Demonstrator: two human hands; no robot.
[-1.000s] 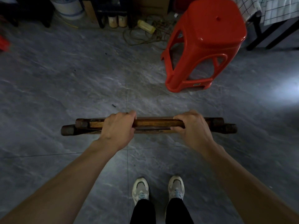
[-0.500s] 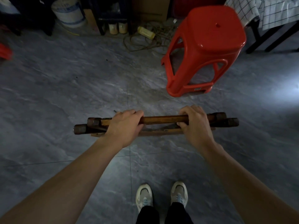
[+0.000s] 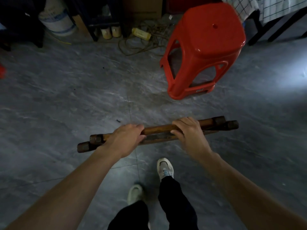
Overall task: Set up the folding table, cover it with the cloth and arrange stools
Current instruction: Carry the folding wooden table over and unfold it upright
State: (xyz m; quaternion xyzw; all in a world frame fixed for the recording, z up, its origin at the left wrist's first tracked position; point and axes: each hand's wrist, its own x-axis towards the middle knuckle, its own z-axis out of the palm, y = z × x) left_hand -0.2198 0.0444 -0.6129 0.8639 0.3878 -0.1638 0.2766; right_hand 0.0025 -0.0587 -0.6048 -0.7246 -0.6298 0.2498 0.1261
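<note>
A folded wooden frame of dark brown bars (image 3: 157,131) hangs level above the grey floor in front of me. My left hand (image 3: 123,138) grips its top bar left of the middle, fingers curled over it. My right hand (image 3: 189,131) grips the same bar right of the middle. The frame tilts slightly, its right end farther from me. A red plastic stool (image 3: 204,47) stands upright on the floor beyond it to the right. A white checked cloth (image 3: 265,7) drapes over dark furniture at the top right.
My two feet (image 3: 164,168) stand on the grey tile floor, the right one ahead. Along the far wall sit a white bucket (image 3: 56,22), dark furniture legs, small jars (image 3: 110,31), a yellow box and tangled cord (image 3: 144,42). A red object shows at the left edge.
The frame has swung so its right end points farther away. My right foot has stepped forward, and the stool appears closer.
</note>
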